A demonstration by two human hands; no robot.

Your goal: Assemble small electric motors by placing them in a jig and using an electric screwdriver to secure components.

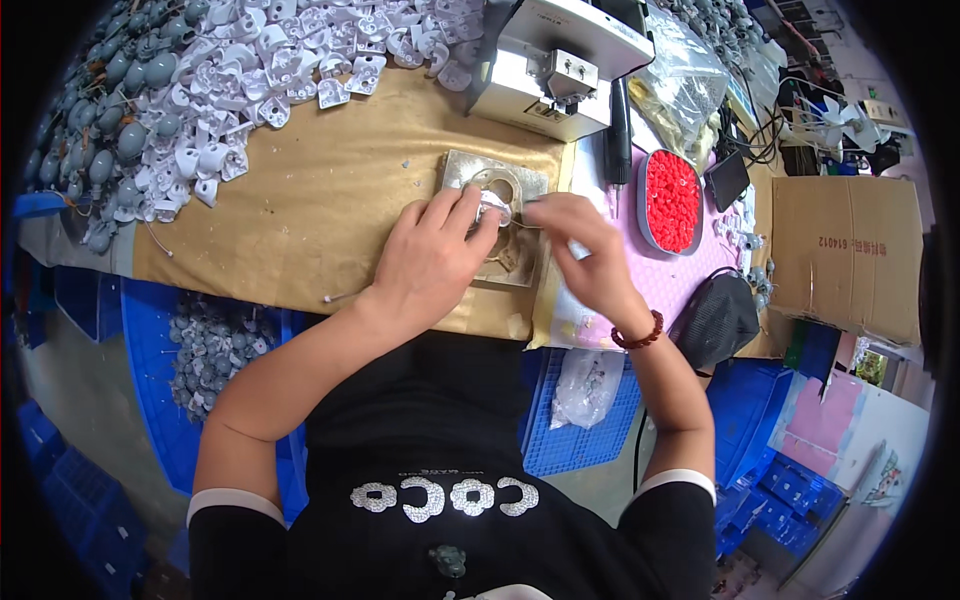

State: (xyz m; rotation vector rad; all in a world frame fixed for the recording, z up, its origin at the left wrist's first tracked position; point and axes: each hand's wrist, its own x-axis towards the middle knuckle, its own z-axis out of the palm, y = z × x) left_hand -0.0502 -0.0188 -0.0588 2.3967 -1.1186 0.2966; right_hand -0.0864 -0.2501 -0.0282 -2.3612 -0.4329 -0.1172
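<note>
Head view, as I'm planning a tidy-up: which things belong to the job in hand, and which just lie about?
Likely the job's:
white part at the left hand
metal plate
heaped white parts

Likely lying about:
cardboard box
black fabric item

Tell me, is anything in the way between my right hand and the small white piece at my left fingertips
Nothing visible blocks it: the right hand is close on the right of the white piece, above the metal plate. The left hand is on the opposite side.
</note>
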